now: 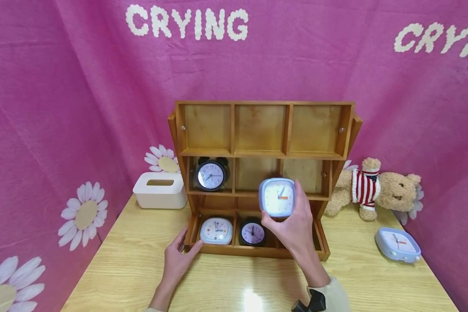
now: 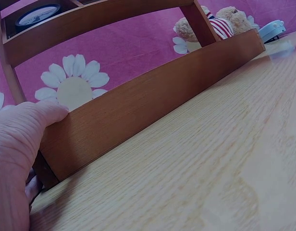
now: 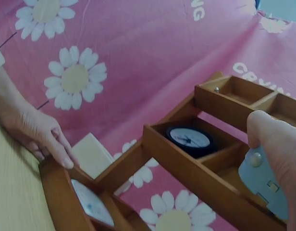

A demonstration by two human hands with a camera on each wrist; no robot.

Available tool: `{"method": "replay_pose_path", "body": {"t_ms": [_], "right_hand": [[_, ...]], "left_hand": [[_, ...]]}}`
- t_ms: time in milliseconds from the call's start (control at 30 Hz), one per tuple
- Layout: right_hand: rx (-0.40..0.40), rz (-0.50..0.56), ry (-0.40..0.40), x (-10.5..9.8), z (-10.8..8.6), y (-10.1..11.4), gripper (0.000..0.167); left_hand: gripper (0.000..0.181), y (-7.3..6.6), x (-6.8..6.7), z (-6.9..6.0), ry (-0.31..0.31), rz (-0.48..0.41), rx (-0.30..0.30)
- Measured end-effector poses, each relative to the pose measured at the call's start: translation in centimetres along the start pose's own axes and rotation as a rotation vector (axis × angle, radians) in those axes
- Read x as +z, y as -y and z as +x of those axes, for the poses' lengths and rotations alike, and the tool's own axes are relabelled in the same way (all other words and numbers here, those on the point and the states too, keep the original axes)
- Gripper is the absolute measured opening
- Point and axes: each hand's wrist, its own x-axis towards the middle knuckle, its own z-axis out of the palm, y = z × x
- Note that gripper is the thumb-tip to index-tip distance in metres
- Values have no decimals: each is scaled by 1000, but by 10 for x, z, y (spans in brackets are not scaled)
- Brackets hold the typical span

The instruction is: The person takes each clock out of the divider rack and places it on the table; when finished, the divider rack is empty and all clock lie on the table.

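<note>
My right hand (image 1: pixel 296 225) holds a light blue square clock (image 1: pixel 277 197) between thumb and fingers, in front of the middle row of a wooden shelf (image 1: pixel 262 153); in the right wrist view the back of this clock (image 3: pixel 265 178) shows. My left hand (image 1: pixel 178 255) grips the lower left corner of the shelf, thumb over the front board (image 2: pixel 138 101). A black twin-bell clock (image 1: pixel 211 175) stands in the middle row's left compartment. In the bottom row are a pale clock (image 1: pixel 216 231) at the left and a round black clock (image 1: pixel 252 232) beside it.
A white tissue box (image 1: pixel 160 197) stands left of the shelf. To the right, a teddy bear (image 1: pixel 368 186) in a striped top lies on its side, and another light blue clock (image 1: pixel 398 245) lies on the table (image 1: pixel 374 286). A pink curtain (image 1: pixel 296 65) hangs behind.
</note>
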Motion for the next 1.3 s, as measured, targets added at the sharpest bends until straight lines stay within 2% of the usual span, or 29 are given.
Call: {"method": "replay_pose_path", "body": {"t_ms": [500,700,933,1167,1300], "right_hand": [[86,-65,16,-47,-25,-33,112],[118,-93,-6,-72,-29,-44,110],[180,-174,-28,-105,-34,-62,107],[218,-210,-55,-133,-32,-86,102],[287,-240,-27,-144,-28,-111,99]], "left_hand": [[74,-3,-2,-1,-2,-5,-6],[74,-4,-1,0,5,-1,9],[74,-3,-1,0,0,12,18],[74,-1,0,0,-9,3,17],[73,-2,1,-1,-7,-11,-2]]}}
